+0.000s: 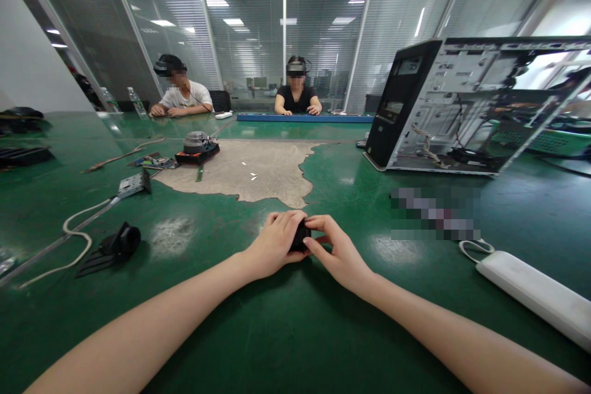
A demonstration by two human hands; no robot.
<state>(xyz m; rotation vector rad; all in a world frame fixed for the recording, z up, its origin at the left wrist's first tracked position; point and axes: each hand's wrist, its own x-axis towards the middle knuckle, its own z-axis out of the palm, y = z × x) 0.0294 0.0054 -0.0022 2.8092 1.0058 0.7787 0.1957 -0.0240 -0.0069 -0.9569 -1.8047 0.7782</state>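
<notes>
A small black object (300,237) stands on the green tabletop (295,332) between my two hands; its kind cannot be made out. My left hand (278,240) is wrapped over its left side and top, with the thumb along the bottom. On the right side, my right hand (335,249) touches it with bent fingers and thumb, in a loose pinch. Most of the object is hidden behind my fingers. To the left lies a black curved plastic part (120,241) with a flat ribbed piece.
An opened computer case (443,108) stands at the right, near a white power strip (530,289). At left are a metal box with a cable (133,184), a circuit board (157,161) and a cooling fan unit (197,146). Two people (298,98) sit across the table.
</notes>
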